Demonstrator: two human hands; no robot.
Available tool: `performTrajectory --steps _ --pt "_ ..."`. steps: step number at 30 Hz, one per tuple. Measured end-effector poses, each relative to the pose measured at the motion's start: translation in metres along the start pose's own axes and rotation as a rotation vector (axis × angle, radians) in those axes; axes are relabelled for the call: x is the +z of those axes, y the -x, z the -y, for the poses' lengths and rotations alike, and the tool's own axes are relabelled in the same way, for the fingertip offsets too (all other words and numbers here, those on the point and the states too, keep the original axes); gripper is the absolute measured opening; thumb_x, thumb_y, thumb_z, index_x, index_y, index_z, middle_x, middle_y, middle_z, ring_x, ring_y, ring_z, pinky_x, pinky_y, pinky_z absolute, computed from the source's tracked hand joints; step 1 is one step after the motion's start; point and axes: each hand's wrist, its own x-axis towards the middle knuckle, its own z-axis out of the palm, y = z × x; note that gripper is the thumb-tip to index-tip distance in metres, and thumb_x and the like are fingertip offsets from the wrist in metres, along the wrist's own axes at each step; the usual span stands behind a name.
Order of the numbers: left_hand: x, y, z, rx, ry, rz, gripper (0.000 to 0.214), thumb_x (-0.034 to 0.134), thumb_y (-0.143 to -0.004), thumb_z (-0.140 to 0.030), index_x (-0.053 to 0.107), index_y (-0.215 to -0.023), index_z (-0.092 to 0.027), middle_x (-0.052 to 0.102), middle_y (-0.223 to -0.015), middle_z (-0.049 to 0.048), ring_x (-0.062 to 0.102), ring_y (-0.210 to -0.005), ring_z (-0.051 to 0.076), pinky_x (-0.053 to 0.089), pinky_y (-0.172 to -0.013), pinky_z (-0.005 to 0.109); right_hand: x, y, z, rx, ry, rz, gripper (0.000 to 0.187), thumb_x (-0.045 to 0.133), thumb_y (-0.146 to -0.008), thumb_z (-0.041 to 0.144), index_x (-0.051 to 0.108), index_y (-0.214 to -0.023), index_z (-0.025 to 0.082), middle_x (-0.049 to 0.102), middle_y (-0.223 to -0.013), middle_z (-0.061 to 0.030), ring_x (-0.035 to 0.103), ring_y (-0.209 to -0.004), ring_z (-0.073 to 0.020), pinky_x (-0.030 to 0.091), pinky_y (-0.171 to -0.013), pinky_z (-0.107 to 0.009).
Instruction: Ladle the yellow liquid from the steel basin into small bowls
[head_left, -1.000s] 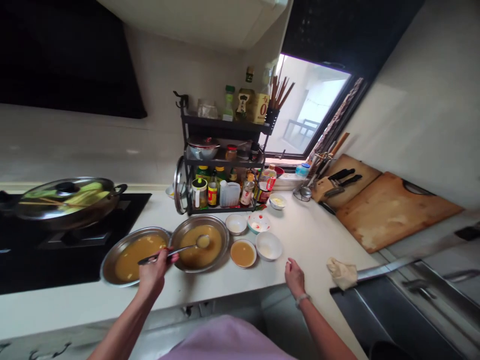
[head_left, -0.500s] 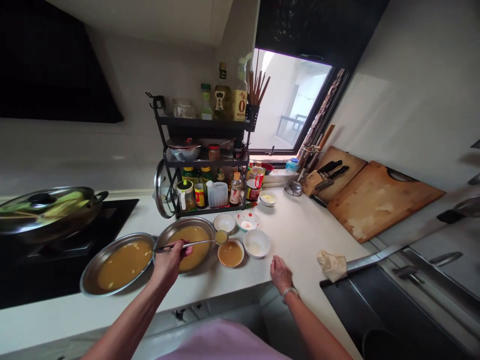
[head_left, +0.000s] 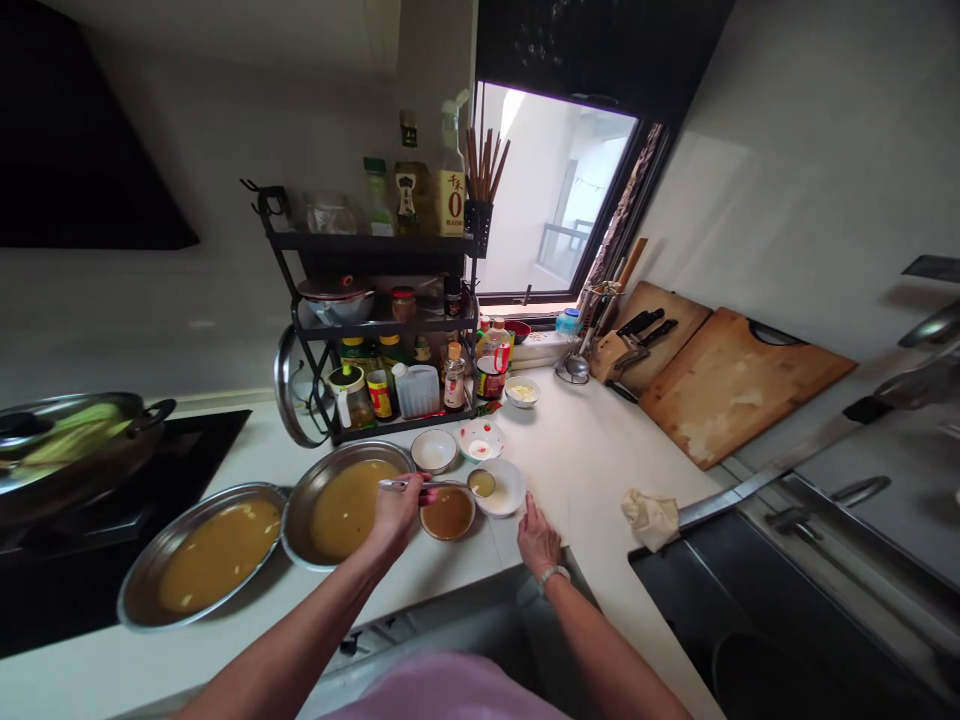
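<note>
My left hand (head_left: 396, 520) is closed round the handle of a metal ladle (head_left: 482, 485). The ladle's cup carries pale brownish liquid and hangs over a white bowl (head_left: 510, 494). My right hand (head_left: 538, 540) is by that bowl's right side, a finger stretched to its rim; whether it touches is unclear. Under the ladle handle stands a small bowl of brown liquid (head_left: 448, 512). Left of it sit a metal basin (head_left: 300, 528) and a second metal basin (head_left: 135, 588), both with brownish liquid holding pale bits.
Behind are a small white bowl (head_left: 433, 452), a patterned bowl (head_left: 481, 440) and a bowl of chopped pale food (head_left: 522, 391). A black rack (head_left: 367, 330) holds bottles and jars. Cutting boards (head_left: 742, 385) lean at right, above the sink (head_left: 720, 590). A lidded pan (head_left: 82, 450) sits left.
My left hand has carried the filled ladle rightward, from above the brown-liquid bowl to over the white bowl. My right hand has come to the white bowl's rim. The view has shifted slightly.
</note>
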Motion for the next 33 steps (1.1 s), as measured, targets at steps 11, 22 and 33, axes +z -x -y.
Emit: performTrajectory --steps 11,22,33 --pt "-0.005 0.001 0.023 0.834 -0.589 0.595 0.025 0.050 -0.089 -0.030 0.071 -0.095 -0.017 0.069 -0.079 0.0082 0.065 -0.065 0.013 0.053 -0.064 0.025 0.004 0.000 -0.002 0.010 -0.006 -0.017 0.036 0.044 -0.092 0.018 0.057 -0.125 0.022 0.066 -0.107 -0.0082 0.065 -0.084 -0.0167 0.043 -0.066 -0.024" --pt "-0.100 0.008 -0.015 0.360 -0.197 -0.135 0.033 0.058 -0.080 -0.043 0.070 -0.091 -0.014 0.071 -0.067 0.0074 0.068 -0.060 0.020 0.055 -0.062 0.029 0.006 -0.001 -0.006 0.002 -0.029 -0.039 0.031 0.045 -0.092 0.017 0.061 -0.119 0.021 0.066 -0.104 -0.0067 0.064 -0.078 -0.0167 0.039 -0.061 -0.026" --pt "-0.180 -0.003 0.010 0.494 -0.592 -0.264 0.005 0.065 -0.072 -0.021 0.070 -0.072 -0.022 0.070 -0.069 0.0049 0.067 -0.066 0.019 0.051 -0.069 0.024 0.012 -0.002 -0.009 -0.009 -0.050 -0.070 0.032 0.043 -0.092 0.017 0.061 -0.118 0.019 0.067 -0.107 -0.0077 0.064 -0.084 -0.0182 0.039 -0.063 -0.027"
